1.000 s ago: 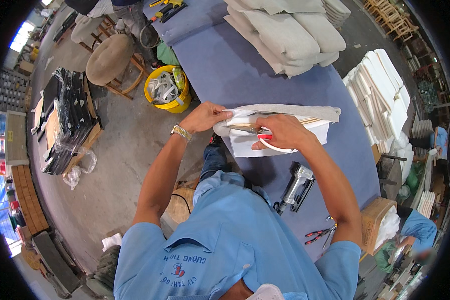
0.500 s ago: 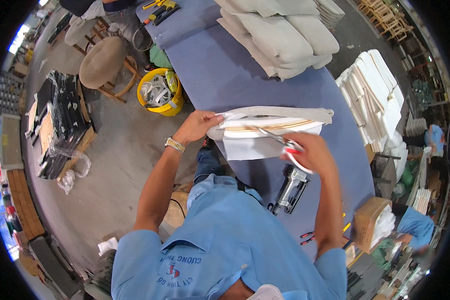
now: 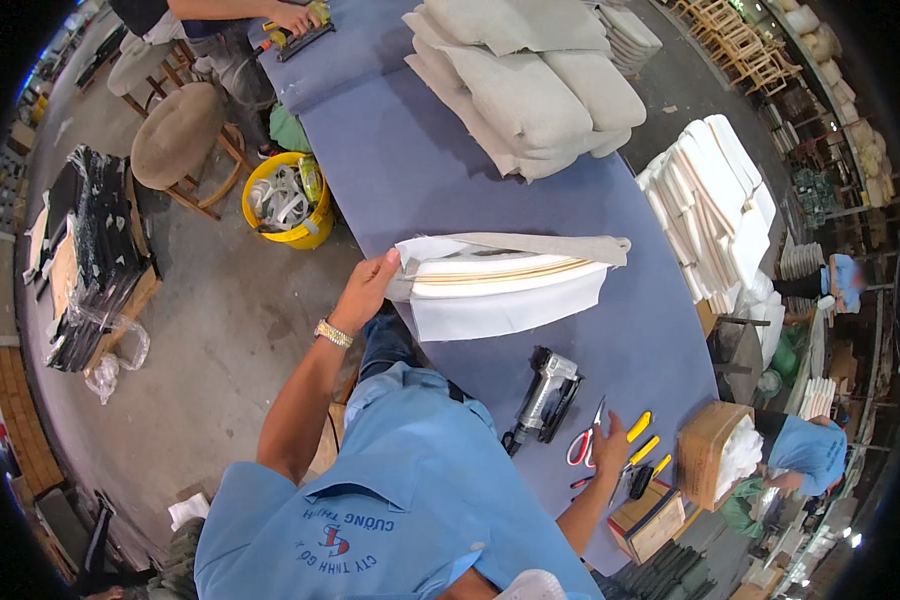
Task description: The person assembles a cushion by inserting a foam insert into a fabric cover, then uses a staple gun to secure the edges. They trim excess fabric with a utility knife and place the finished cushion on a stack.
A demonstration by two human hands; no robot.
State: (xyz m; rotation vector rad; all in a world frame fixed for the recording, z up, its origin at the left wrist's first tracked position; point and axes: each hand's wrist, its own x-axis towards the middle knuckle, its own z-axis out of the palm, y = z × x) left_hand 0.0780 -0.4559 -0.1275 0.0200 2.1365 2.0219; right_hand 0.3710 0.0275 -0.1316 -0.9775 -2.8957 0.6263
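Note:
My left hand [image 3: 372,285] pinches the left end of a curved padded panel [image 3: 510,275], its white foam and tan layered edge facing me. Grey-beige fabric runs along its far side, and a white cloth flap [image 3: 510,315] hangs toward me. At the right front of the table, my right hand [image 3: 611,448] has its fingers apart beside scissors [image 3: 582,447] with red-and-white handles. The scissors lie on the table. Several yellow-handled tools [image 3: 640,426] lie just right of that hand. A silver-and-black staple gun [image 3: 547,392] rests between the panel and the scissors.
Grey fabric-covered cushions [image 3: 530,90] are piled at the table's far side. A yellow bucket [image 3: 305,232] of scraps stands left of the table. White foam panels [image 3: 715,210] are stacked to the right, near a cardboard box [image 3: 705,455]. Another person's hand [image 3: 295,18] holds a tool at the far left.
My right hand has moved from the panel down to the right front, and the scissors now lie on the table. My left hand keeps its hold. The other person's hand has reached the far tool.

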